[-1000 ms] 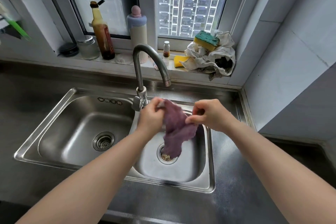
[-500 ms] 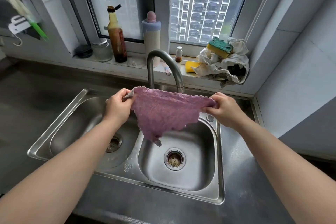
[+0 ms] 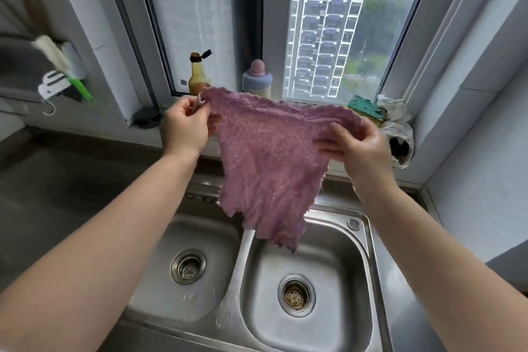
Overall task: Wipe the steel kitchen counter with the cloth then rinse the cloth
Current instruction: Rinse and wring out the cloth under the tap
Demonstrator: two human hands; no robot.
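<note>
A purple cloth (image 3: 265, 163) hangs spread out in the air above the double steel sink (image 3: 368, 240). My left hand (image 3: 184, 126) pinches its upper left corner and my right hand (image 3: 357, 141) grips its upper right corner. The cloth's lower tip dangles over the divider between the two basins. It hides the tap completely. The steel counter (image 3: 51, 194) stretches to the left of the sink, and a narrow strip of it runs along the right side.
On the window sill stand a brown sauce bottle (image 3: 197, 77), a pastel bottle (image 3: 257, 80), a green-and-yellow sponge (image 3: 367, 111) and a crumpled white rag (image 3: 400, 128). A wall rack with a green-handled brush (image 3: 71, 77) hangs at the left. A tiled wall closes off the right.
Both hands have lifted the cloth from sink level up in front of the window and spread it wider. The view has tilted upward, and the cloth now covers the tap.
</note>
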